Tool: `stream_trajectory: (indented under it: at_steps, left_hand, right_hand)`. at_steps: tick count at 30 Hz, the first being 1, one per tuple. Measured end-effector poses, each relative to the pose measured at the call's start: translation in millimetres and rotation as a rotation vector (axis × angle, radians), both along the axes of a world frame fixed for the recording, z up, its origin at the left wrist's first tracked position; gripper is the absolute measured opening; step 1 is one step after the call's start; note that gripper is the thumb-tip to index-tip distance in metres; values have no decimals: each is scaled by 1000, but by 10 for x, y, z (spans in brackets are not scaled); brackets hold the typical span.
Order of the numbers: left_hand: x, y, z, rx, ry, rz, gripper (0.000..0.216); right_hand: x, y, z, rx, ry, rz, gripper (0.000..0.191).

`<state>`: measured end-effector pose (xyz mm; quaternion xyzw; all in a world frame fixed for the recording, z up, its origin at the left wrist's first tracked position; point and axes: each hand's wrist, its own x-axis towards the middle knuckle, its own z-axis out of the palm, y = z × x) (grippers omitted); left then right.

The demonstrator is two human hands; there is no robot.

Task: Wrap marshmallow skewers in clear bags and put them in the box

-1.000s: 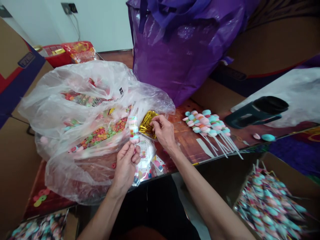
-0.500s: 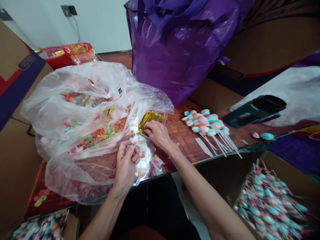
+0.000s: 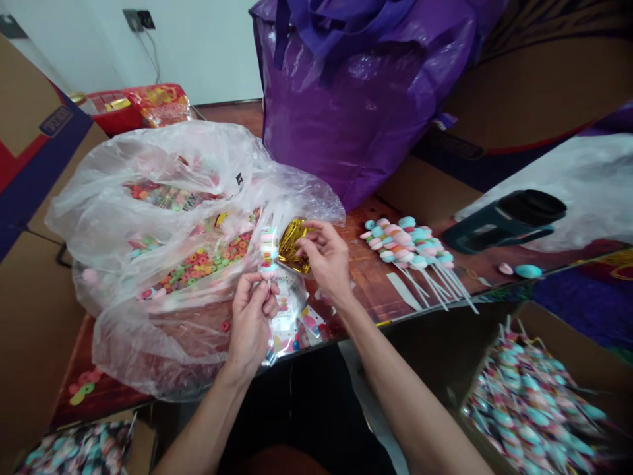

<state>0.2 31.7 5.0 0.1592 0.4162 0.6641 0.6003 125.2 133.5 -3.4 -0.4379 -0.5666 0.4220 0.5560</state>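
Note:
My left hand (image 3: 253, 316) is closed around the lower end of a candy skewer (image 3: 269, 254) in a clear wrapper, which it holds upright. Pink, blue and other coloured sweets are stacked inside. Just to its right, my right hand (image 3: 326, 258) pinches at the edge of a bundle of gold twist ties (image 3: 293, 245), its thumb and forefinger together on a thin gold strip. Below the skewer lie printed clear bags (image 3: 287, 310) with coloured dots, partly behind my left hand.
A large clear plastic bag (image 3: 148, 244) of ring sweets covers the left of the table. Unwrapped candy skewers (image 3: 408, 244) lie at right beside a dark tumbler (image 3: 504, 221). A purple bag (image 3: 346, 112) stands behind. Boxes of finished skewers (image 3: 531, 402) sit below the edge.
My right hand has lifted slightly and moved right from the gold bundle, fingers now pinched on a strip. My left hand keeps the skewer in nearly the same place.

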Motion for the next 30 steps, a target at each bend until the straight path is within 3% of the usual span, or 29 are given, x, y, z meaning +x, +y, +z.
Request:
stream_trajectory:
  at_steps: [3,5,10,14,17,24,27,30]
  left_hand:
    - [53,20,-4,11,15,-9,31]
    - [105,16,-13,33,35,-22,33]
    - [219,-78,-56,114,118,-75,29]
    - [269,-166,-85,129,218,-156,26]
    - [316,-188,-94,126,298,-137,28]
    - [414,-163,-83,71,211,-122,36]
    - [361,-169,-1,15,126,-221,41]
    - [243,-171,122,-91,-68,-437,39]
  right_hand:
    - [-72,-284,84,-155,330,-57,25]
    - [-126,-525,84,-232,394,-109,20]
    - [-165,-983,-11,-222,236,-260,11]
    - [-93,-1074,-14,-219,257,-301,11]
    - [-51,-1097,-11,-202,252,-320,11]
    - [32,-1213,-56,-230,161,-206,15]
    - [111,-1227,-30,-221,138,-79,19]
    - [213,-1200,-1,-225,198,76,18]
